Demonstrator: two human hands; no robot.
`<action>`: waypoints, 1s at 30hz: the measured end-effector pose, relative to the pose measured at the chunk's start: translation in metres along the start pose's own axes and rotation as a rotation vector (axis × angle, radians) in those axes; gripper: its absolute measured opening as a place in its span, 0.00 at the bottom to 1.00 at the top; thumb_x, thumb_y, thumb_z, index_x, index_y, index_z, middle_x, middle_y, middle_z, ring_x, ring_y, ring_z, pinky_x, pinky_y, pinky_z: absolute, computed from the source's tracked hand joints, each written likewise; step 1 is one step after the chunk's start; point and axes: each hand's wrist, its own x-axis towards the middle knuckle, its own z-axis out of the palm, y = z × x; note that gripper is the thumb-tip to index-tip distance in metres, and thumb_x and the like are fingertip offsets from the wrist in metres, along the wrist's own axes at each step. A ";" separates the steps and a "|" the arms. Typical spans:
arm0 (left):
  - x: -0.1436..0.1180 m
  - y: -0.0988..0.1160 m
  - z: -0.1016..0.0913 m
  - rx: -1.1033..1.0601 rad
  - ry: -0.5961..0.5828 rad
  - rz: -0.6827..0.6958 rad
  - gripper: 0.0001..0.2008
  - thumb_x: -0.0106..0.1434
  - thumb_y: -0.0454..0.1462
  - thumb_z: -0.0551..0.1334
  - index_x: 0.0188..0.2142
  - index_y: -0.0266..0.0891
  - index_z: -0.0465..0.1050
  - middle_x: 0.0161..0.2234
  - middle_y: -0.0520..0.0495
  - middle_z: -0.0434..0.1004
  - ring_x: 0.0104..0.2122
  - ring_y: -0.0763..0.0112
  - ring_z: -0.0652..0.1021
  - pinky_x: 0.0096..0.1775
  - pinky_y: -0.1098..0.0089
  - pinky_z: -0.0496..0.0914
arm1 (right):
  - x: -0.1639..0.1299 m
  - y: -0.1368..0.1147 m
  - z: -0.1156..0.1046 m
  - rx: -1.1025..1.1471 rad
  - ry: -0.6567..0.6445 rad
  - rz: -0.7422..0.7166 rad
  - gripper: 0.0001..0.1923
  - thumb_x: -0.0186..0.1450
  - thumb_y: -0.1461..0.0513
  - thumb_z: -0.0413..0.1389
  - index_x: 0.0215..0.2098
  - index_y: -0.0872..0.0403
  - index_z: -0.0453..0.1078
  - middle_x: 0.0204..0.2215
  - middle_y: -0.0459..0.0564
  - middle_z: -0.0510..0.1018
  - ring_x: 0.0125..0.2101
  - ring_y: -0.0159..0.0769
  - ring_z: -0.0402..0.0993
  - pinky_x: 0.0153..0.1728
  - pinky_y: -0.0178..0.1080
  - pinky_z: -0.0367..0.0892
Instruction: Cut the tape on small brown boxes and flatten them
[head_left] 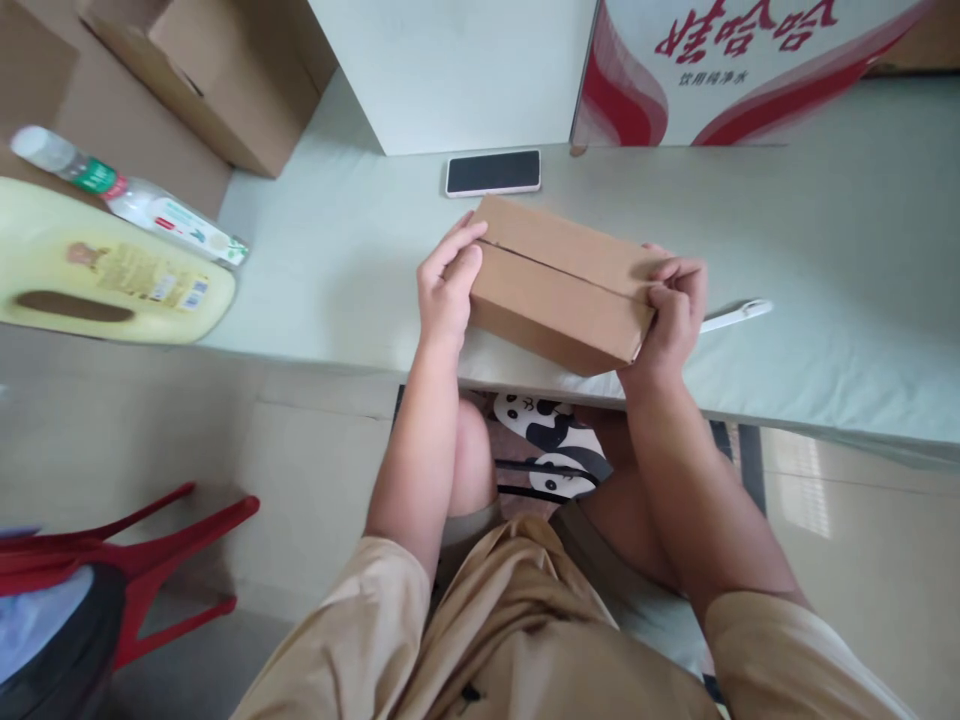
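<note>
Between my two hands is a brown cardboard box (559, 285), tilted over the front part of a cloth-covered table (330, 270). Its two top flaps meet along a dark seam. My left hand (448, 280) grips the left end, thumb near the seam. At the right end, my right hand (675, 305) has its fingers bent over the corner by the seam. Just right of that hand lies a white utensil-like handle (739, 315), partly hidden behind it. A phone (493, 173) with a dark screen lies behind the box.
On the left stand a yellow jug (112, 265), a clear bottle (127, 195) and open cardboard boxes (217, 80). A white carton (465, 70) and a red-and-white printed carton (750, 70) line the back. A red stool (150, 560) is on the floor at lower left.
</note>
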 end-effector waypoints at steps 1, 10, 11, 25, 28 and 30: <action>0.000 0.000 0.000 -0.001 0.005 -0.007 0.08 0.63 0.41 0.69 0.41 0.44 0.80 0.54 0.47 0.78 0.66 0.50 0.68 0.68 0.45 0.59 | -0.001 0.001 -0.001 -0.006 -0.012 -0.009 0.07 0.63 0.64 0.44 0.39 0.48 0.59 0.48 0.54 0.75 0.55 0.47 0.71 0.51 0.53 0.66; 0.001 -0.004 0.001 0.093 0.043 0.029 0.14 0.62 0.49 0.66 0.40 0.43 0.81 0.50 0.46 0.82 0.61 0.52 0.74 0.65 0.52 0.64 | -0.002 0.011 -0.014 -0.097 -0.138 -0.101 0.15 0.72 0.53 0.45 0.53 0.46 0.65 0.47 0.51 0.74 0.52 0.45 0.73 0.52 0.51 0.69; 0.002 -0.005 -0.001 0.108 0.042 0.032 0.15 0.62 0.49 0.66 0.40 0.43 0.81 0.49 0.46 0.82 0.60 0.52 0.74 0.65 0.52 0.64 | -0.002 0.010 -0.015 -0.080 -0.144 -0.096 0.17 0.73 0.52 0.45 0.55 0.45 0.65 0.49 0.52 0.74 0.53 0.45 0.73 0.53 0.52 0.69; -0.023 0.001 -0.032 -0.038 0.192 -0.219 0.24 0.64 0.54 0.58 0.55 0.48 0.71 0.57 0.46 0.75 0.55 0.57 0.76 0.49 0.60 0.76 | -0.027 0.001 -0.020 0.195 -0.419 0.097 0.38 0.71 0.38 0.39 0.74 0.40 0.45 0.74 0.47 0.55 0.72 0.46 0.53 0.70 0.58 0.54; -0.041 0.002 -0.007 -0.078 0.135 -0.476 0.25 0.65 0.57 0.54 0.51 0.45 0.72 0.50 0.42 0.78 0.45 0.58 0.80 0.36 0.64 0.76 | -0.027 -0.016 -0.026 0.094 -0.417 -0.035 0.36 0.72 0.39 0.36 0.73 0.40 0.52 0.73 0.44 0.56 0.73 0.46 0.49 0.72 0.57 0.49; -0.055 0.002 0.008 -0.085 0.076 -0.603 0.30 0.65 0.62 0.51 0.47 0.42 0.73 0.41 0.41 0.80 0.34 0.62 0.80 0.26 0.69 0.72 | -0.027 -0.028 -0.034 -0.004 -0.482 -0.097 0.35 0.72 0.40 0.38 0.72 0.42 0.56 0.73 0.45 0.57 0.73 0.48 0.48 0.72 0.57 0.48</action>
